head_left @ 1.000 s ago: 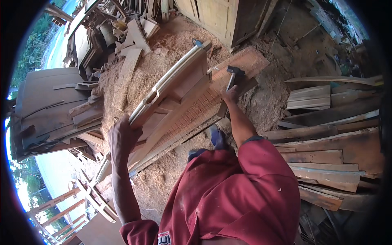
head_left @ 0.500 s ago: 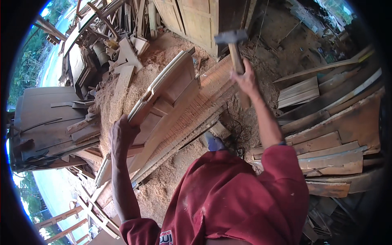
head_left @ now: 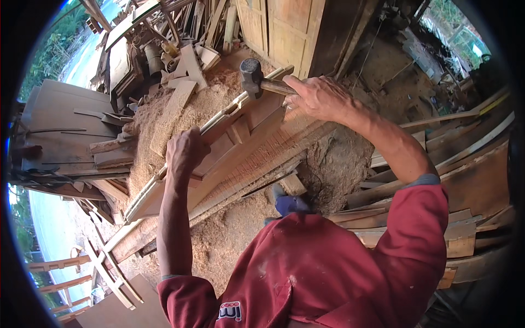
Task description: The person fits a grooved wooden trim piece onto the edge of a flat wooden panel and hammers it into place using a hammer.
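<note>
A brown wooden frame-and-panel piece [head_left: 216, 156] stands tilted on one long edge on a reddish-brown plank bench [head_left: 260, 158] scored with short cross marks. Its long axis runs with the bench, from the near left end toward the far right end, and it sits toward the bench's left long edge, away from the person. The left hand [head_left: 185, 150] is the nearer one: its fingers are curled over the pale upper edge of the piece, grasping it about midway. The right hand [head_left: 322, 97] is clenched around the wooden handle of a hammer with a dark metal head [head_left: 251, 78], just beyond the upper far part of the piece. The handle points left from the fist, so the head overlaps that same upper edge, well apart from the left hand's knuckles; whether it touches the wood cannot be told.

Beside the bench's right long edge are a pale wooden block [head_left: 292, 184] and a blue shoe [head_left: 291, 204], among tan wood shavings [head_left: 216, 229]. A cream wooden cabinet [head_left: 290, 27] stands past the far end, and long rough boards [head_left: 476, 180] lie stacked to the right, partly behind the right forearm.
</note>
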A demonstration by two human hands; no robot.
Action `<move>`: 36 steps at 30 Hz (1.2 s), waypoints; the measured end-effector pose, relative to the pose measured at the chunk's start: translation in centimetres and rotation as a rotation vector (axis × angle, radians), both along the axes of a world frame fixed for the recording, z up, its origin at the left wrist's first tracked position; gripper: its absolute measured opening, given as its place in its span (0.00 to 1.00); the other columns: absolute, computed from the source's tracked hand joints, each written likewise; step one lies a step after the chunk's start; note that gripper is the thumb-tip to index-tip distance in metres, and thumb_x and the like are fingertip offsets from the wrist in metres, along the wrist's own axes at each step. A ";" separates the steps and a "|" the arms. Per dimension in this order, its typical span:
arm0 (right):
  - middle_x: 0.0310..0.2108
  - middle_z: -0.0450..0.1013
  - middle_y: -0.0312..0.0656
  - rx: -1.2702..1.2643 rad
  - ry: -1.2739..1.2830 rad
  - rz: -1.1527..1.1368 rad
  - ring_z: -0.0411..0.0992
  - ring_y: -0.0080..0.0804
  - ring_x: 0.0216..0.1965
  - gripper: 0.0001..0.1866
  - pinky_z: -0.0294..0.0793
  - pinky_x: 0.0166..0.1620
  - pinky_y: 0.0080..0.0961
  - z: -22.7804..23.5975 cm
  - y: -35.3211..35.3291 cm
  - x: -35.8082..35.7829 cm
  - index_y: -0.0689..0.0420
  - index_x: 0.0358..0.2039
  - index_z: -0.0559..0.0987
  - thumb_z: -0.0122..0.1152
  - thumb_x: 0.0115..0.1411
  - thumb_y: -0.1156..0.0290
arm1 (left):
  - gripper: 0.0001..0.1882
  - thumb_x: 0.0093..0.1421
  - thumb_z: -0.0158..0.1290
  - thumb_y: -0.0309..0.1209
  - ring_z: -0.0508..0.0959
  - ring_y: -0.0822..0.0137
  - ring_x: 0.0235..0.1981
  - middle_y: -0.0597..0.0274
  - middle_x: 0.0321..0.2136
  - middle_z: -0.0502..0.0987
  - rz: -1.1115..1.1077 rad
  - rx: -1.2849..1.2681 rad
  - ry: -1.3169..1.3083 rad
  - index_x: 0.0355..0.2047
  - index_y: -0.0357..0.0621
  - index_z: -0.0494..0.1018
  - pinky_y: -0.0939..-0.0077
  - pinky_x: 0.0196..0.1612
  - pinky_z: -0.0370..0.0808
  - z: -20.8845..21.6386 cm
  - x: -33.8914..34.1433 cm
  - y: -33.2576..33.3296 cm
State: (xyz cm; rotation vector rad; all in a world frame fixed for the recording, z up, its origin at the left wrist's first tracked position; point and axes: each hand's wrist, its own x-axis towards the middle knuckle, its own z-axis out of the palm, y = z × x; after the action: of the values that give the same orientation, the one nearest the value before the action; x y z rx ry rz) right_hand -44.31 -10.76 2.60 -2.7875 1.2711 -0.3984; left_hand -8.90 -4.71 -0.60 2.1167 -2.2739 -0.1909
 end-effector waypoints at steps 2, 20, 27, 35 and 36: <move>0.20 0.75 0.52 0.026 -0.039 -0.007 0.78 0.51 0.23 0.20 0.73 0.23 0.43 1.7 0.6 1.0 0.59 0.52 0.69 0.58 0.69 0.57 | 0.16 0.51 0.66 0.37 0.84 0.48 0.36 0.46 0.31 0.83 0.008 0.022 -0.006 0.36 0.41 0.79 0.53 0.42 0.79 -0.6 0.3 0.2; 0.16 0.72 0.47 -0.209 -0.407 0.040 0.75 0.40 0.16 0.22 0.71 0.19 0.38 2.3 -0.1 3.9 0.62 0.55 0.69 0.56 0.71 0.58 | 0.14 0.51 0.66 0.36 0.84 0.50 0.37 0.47 0.31 0.83 0.063 -0.004 0.003 0.35 0.41 0.80 0.55 0.43 0.79 -0.2 0.0 0.4; 0.24 0.76 0.56 0.153 0.022 -0.066 0.81 0.50 0.30 0.25 0.77 0.33 0.45 1.7 -0.1 2.8 0.60 0.60 0.67 0.58 0.69 0.59 | 0.13 0.52 0.67 0.35 0.85 0.51 0.34 0.47 0.31 0.84 0.024 0.000 -0.014 0.36 0.45 0.83 0.56 0.39 0.80 -0.6 0.1 -0.3; 0.32 0.78 0.55 0.389 -0.514 -0.132 0.80 0.46 0.35 0.23 0.77 0.39 0.41 6.8 5.4 8.9 0.59 0.59 0.70 0.58 0.69 0.61 | 0.49 0.44 0.73 0.51 0.80 0.55 0.52 0.49 0.48 0.81 -0.075 -0.266 -0.082 0.63 0.44 0.70 0.48 0.53 0.72 0.3 2.6 2.1; 0.32 0.77 0.55 0.323 -0.519 -0.059 0.80 0.47 0.35 0.23 0.77 0.39 0.41 6.7 5.6 9.4 0.59 0.59 0.70 0.59 0.69 0.61 | 0.58 0.39 0.74 0.55 0.77 0.55 0.56 0.49 0.52 0.79 0.024 -0.093 -0.033 0.68 0.44 0.63 0.46 0.56 0.68 1.7 4.4 3.2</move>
State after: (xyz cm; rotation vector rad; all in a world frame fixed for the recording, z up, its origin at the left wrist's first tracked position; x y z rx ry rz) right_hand -34.94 -5.20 9.28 -2.1856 1.1641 -0.7787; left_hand -4.53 -1.52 1.07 2.1156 -2.2268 -0.0494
